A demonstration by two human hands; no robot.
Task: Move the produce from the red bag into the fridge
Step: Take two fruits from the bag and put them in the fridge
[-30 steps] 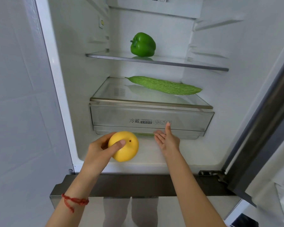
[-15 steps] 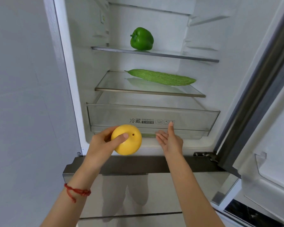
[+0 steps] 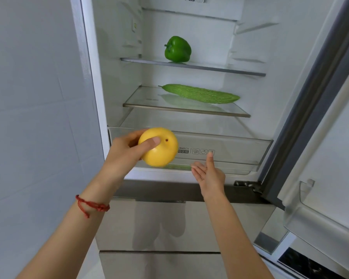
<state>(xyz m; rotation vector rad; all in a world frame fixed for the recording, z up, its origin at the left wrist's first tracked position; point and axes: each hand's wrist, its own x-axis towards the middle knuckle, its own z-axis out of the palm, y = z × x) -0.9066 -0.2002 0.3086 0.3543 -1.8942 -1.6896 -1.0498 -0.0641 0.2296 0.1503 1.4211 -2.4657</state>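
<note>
1. Closest in: left hand (image 3: 127, 153), with a red string band (image 3: 92, 206) on the wrist, wrapped tight around a round yellow fruit (image 3: 159, 147). Held up in front of the clear plastic drawer (image 3: 230, 150), higher against it than a second ago.
2. Next: right hand (image 3: 209, 172), palm up, fingers spread apart, holding nothing. Fingers tucked just under the drawer's front edge, thumb up against its face.
3. Drawer now slid out toward the person; a second ago, pushed in under the glass. Open gap showing on top now.
4. Meaning for the job: room made for the yellow fruit. Likely next: lift it over the front wall and set it down inside. Not in the fridge yet.
5. Farther back: long bumpy green gourd (image 3: 199, 93) lying on the lower glass shelf (image 3: 149, 105), just above the drawer.
6. Farthest: shiny green bell pepper (image 3: 177, 49) sitting on the upper glass shelf (image 3: 220, 67).
7. Red bag nowhere in view.
</note>
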